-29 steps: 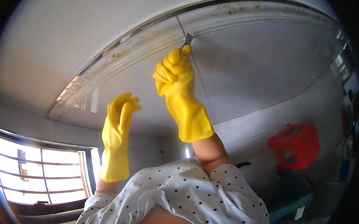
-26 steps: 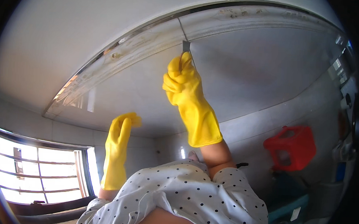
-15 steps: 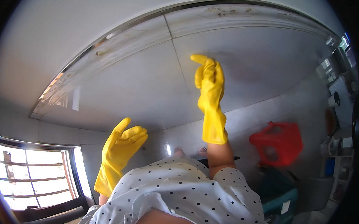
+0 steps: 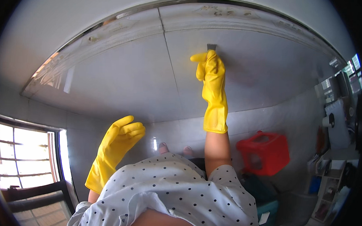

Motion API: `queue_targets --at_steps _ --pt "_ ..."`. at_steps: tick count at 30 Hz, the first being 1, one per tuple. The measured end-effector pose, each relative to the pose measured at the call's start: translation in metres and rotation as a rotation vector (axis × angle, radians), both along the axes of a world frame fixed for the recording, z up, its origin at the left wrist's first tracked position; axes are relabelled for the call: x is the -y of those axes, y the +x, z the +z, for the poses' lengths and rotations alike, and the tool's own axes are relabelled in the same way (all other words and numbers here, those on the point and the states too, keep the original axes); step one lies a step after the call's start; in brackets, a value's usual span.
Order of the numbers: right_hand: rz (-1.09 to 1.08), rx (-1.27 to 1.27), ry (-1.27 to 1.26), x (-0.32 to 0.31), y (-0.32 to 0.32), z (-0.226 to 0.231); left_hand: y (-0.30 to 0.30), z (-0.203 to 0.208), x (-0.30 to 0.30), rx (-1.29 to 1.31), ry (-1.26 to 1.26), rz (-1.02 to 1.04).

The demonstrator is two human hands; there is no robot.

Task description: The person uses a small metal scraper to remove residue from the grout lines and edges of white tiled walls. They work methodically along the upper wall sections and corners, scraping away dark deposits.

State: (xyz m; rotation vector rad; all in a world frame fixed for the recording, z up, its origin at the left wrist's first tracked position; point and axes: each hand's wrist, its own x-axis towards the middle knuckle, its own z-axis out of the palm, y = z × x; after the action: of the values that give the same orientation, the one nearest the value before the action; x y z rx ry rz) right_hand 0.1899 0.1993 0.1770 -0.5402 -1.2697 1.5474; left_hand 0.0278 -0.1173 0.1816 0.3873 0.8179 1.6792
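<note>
Pale trim (image 4: pixel 185 19) is running along the far edge of the wall (image 4: pixel 122 74), leaving plain wall on both sides of the scraper (image 4: pixel 211 46). Right hand's (image 4: pixel 213 74) fingers are clamping that scraper up at the wall; can't tell if the blade's touching. It's sitting right of the seam (image 4: pixel 170 60) now, vs at it a second ago. Left hand (image 4: pixel 121 136) is hanging nearer, thumb and fingers loosely apart. Red jug's (image 4: pixel 274 155) sitting right, contents hidden.
</note>
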Motion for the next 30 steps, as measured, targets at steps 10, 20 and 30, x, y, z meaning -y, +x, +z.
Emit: queue_targets --at_steps 10,20,30 --pt "-0.011 0.058 0.088 -0.006 0.006 0.019 0.039 -0.001 0.001 -0.037 -0.058 0.101" --pt "-0.028 0.153 0.067 -0.003 0.01 0.018 0.057 0.001 0.001 -0.081 -0.061 0.112" --pt "0.008 0.032 0.012 -0.004 0.007 0.013 0.07 0.016 -0.015 -0.124 -0.07 0.064"
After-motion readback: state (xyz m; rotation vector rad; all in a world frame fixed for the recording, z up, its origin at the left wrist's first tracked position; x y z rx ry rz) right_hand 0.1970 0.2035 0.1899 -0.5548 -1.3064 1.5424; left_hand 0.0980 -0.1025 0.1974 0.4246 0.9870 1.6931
